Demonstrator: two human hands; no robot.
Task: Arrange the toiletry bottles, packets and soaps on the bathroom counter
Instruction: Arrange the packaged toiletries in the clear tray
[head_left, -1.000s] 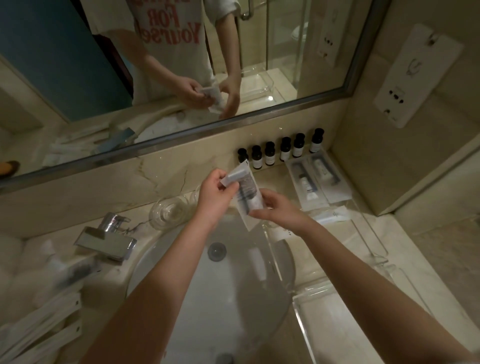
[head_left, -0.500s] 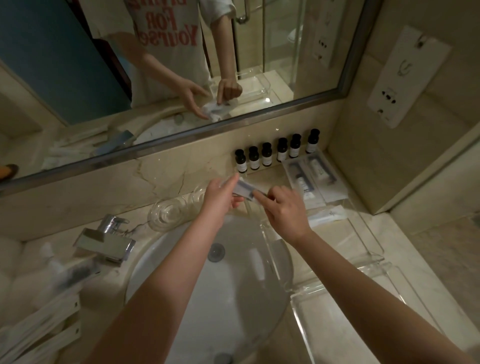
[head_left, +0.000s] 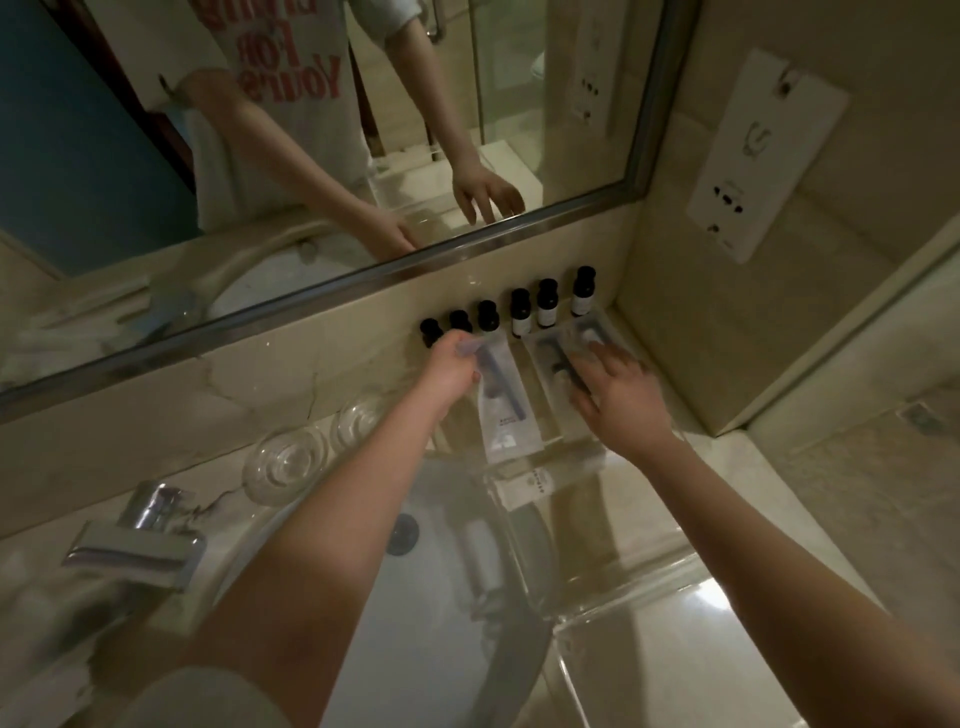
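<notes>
Several small dark-capped bottles (head_left: 520, 313) stand in a row against the wall under the mirror. My left hand (head_left: 450, 366) grips the top end of a clear toothbrush packet (head_left: 500, 408), which lies on the counter in front of the bottles. My right hand (head_left: 618, 387) rests with fingers spread on two more clear packets (head_left: 553, 358) lying side by side to the right. A small white packet (head_left: 535, 480) lies nearer me, inside a clear acrylic tray (head_left: 613, 597).
A white sink basin (head_left: 441, 597) fills the lower middle, with a chrome tap (head_left: 137, 540) at its left. Two upturned glasses (head_left: 288, 462) stand behind the basin. White packets are blurred at far left. A socket panel (head_left: 763, 156) hangs on the right wall.
Both hands moved forward from above the basin to the counter. The packet went down flat in front of the bottles; my right hand let go of it and shifted onto the two packets at the right.
</notes>
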